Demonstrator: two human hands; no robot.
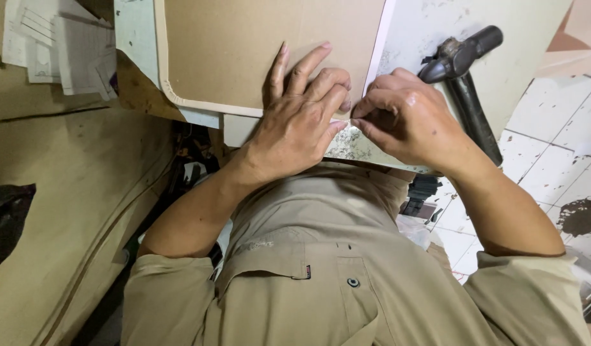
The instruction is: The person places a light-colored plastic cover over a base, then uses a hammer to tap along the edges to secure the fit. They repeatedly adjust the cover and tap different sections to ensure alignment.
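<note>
A brown cardboard panel (244, 45) with a pale cream edging strip (180, 101) lies on a worn white worktable (430, 32). My left hand (299, 118) presses flat on the panel's near edge, fingers spread over the board. My right hand (404, 115) pinches the thin pale strip at the panel's near right corner, thumb and fingertips closed on it, touching my left fingertips. The corner itself is hidden under my fingers.
A black hammer (465, 70) lies on the table just right of my right hand. Papers (58, 45) sit at the upper left. Tan sheet material (65, 211) covers the left side. White floor tiles (551, 141) show at right.
</note>
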